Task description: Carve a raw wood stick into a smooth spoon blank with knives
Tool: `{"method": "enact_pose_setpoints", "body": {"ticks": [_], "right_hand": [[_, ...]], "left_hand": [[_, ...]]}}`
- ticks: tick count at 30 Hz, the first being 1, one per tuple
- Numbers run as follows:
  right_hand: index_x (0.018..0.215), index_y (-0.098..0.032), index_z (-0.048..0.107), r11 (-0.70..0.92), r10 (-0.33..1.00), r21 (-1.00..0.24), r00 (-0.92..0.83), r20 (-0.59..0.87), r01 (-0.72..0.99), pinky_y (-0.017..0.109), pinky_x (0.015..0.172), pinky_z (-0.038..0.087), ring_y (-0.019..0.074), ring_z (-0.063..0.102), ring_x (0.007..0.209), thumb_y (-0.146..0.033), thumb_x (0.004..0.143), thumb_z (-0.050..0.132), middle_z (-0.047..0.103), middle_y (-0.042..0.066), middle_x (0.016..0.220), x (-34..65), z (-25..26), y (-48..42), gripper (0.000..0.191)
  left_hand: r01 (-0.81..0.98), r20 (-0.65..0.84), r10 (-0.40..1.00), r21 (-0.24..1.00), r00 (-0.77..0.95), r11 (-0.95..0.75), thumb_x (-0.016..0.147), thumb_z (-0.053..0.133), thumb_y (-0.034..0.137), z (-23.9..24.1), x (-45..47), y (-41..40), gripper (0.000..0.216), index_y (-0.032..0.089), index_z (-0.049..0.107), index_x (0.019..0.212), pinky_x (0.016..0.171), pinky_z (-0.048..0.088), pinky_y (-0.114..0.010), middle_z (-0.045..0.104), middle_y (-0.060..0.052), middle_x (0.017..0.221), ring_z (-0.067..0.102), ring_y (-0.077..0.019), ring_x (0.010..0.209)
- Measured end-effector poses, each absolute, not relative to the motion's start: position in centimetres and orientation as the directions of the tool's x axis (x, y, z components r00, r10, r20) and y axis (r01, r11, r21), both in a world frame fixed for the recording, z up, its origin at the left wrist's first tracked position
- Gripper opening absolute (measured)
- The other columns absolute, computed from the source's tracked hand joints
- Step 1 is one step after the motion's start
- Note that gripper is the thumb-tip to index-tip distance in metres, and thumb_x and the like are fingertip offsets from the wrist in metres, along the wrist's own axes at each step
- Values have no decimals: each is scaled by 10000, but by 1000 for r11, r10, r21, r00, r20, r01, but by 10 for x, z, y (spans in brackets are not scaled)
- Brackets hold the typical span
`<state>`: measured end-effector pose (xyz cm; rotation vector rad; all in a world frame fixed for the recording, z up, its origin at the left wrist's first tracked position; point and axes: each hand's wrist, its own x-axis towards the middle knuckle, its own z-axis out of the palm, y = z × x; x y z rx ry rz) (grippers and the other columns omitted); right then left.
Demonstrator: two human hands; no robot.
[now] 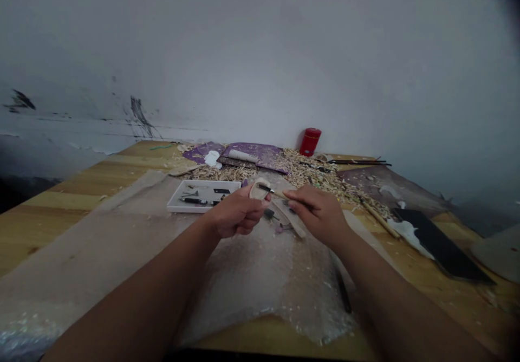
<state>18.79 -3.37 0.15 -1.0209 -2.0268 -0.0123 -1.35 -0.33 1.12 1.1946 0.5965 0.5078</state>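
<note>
We've got the little wood piece pinched at the top of our curled left hand. Our right hand, at 3 o'clock from it, grips a thin carving tool, tip touching the wood.

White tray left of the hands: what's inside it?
The white tray holds several small dark tools, lying flat and loosely scattered. Its right end is covered by the left hand, so anything lying there cannot be seen.
</note>
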Motion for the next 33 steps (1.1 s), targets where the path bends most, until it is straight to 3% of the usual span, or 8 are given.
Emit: {"method": "enact_pose_setpoints", "body": {"ticks": [6,13,25,33], "right_hand": [[977,-218,601,567,685,-213,-312,658,796,243,601,413,128,540,691,-237,794,444,606,36,772,188,0,-35,242],[1006,-237,596,451,716,-70,-314,623,890,240,603,395,137,536,689,-224,790,433,588,36,756,182,2,-45,271],[942,-207,608,583,663,-241,-283,693,776,251,621,428,126,537,693,-222,791,452,600,33,757,177,4,-44,218],[947,-218,596,626,666,-330,-266,697,706,259,663,431,122,546,733,-213,779,486,612,19,784,177,4,-46,201]], "left_hand": [[-76,-97,750,978,654,194,731,502,302,1,-8,1,186,222,395,860,314,157,-131,222,110,470,139,-19,336],[70,37,848,994,529,-87,712,509,279,-4,-3,5,165,199,415,821,302,215,-140,344,88,486,261,-28,326],[-57,-125,702,971,701,230,722,512,247,7,-12,-3,171,218,366,805,322,153,-128,227,104,475,147,-15,339],[-92,-122,647,954,752,286,732,502,219,9,-16,-3,132,211,379,781,314,139,-139,223,105,460,133,-14,333]]}}
